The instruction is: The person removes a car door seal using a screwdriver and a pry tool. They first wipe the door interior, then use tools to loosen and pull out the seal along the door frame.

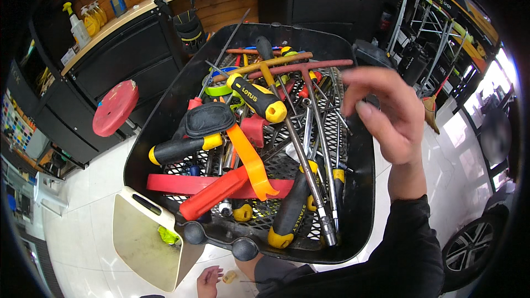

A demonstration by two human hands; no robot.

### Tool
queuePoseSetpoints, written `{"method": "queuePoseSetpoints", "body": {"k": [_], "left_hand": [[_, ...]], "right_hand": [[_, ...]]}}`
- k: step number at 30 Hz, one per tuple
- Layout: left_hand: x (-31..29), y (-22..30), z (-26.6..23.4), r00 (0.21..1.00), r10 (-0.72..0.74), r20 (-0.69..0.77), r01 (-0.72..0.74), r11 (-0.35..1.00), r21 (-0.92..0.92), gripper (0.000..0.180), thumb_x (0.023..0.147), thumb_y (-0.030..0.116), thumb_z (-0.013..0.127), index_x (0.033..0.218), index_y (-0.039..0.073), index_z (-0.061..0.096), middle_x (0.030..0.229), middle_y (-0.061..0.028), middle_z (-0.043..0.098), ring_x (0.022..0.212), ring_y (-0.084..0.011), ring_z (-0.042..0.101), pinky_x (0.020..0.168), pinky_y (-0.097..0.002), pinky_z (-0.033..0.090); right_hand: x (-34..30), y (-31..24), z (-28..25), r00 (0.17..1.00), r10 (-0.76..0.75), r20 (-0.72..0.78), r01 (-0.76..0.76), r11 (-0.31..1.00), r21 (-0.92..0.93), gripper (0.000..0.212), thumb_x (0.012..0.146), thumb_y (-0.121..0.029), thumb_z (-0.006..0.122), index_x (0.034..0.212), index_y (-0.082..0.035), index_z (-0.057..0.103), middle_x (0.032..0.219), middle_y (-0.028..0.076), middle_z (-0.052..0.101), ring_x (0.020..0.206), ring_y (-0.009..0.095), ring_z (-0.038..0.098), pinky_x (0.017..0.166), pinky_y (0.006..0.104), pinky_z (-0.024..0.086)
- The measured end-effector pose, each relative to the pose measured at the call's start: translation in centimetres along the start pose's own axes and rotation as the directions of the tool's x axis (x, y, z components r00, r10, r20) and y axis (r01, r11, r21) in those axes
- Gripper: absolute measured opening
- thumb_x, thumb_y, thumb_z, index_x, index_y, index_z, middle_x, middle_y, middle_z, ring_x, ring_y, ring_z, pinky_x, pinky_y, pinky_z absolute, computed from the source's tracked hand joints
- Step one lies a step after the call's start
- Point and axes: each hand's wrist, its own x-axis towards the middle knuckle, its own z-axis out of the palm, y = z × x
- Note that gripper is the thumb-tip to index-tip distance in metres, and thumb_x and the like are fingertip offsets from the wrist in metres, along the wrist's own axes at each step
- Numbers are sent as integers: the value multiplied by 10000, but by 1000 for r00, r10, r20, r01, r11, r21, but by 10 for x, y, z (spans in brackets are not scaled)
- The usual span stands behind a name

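A black tray (362,209) with a mesh bottom holds a heap of hand tools. My right hand (389,113) is raised over its right rim, fingers curled and thumb apart, with nothing between them. Closest to it is a red T-handle wrench (331,63), which it does not visibly touch. An ochre T-handle wrench (290,127), a yellow-and-black screwdriver (256,97), an orange pry tool (248,160) and a red-handled tool (214,193) lie across the pile. Below the tray, at the lower edge, my left hand (208,281) hangs with fingers stretched out, holding nothing visible.
A cream dustpan-like bin (138,237) stands against the tray's front left. To the left is a round red stool (116,107). A wooden-topped workbench (130,16) with spray bottles runs behind. A metal rack (422,22) and a car wheel (468,247) are at the right.
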Motion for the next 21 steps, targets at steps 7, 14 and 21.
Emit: {"method": "queuePoseSetpoints", "body": {"k": [7, 14, 21], "left_hand": [[2, -8, 6, 1000, -19, 6, 18, 999, 50, 329, 969, 115, 465, 1227, 7, 638, 1144, -133, 679, 1065, -279, 618, 957, -398, 487], [-12, -26, 0, 996, -29, 87, 30, 1000, -4, 538, 974, 323, 556, 1417, 28, 485, 1382, -173, 564, 1227, -294, 544, 1054, -410, 434], [8, 17, 33, 993, 86, 83, -84, 996, -19, 280, 1021, 185, 554, 1224, 1, 612, 1084, -107, 719, 952, -192, 690, 821, -307, 530]], "right_hand": [[6, 39, 0, 960, 239, -148, -201, 952, 229, 504, 1047, -216, 454, 1492, -17, 327, 886, 64, 614, 840, 100, 570, 732, 239, 458], [59, 64, 4, 951, 296, -94, -302, 951, -62, 294, 975, -253, 571, 1089, -1, 670, 846, 71, 655, 766, 133, 623, 673, 292, 514], [165, 149, 92, 709, 659, 251, -312, 613, -725, 582, 779, -441, 771, 1030, 78, 691, 1027, 246, 722, 999, 359, 711, 860, 431, 567]]}}
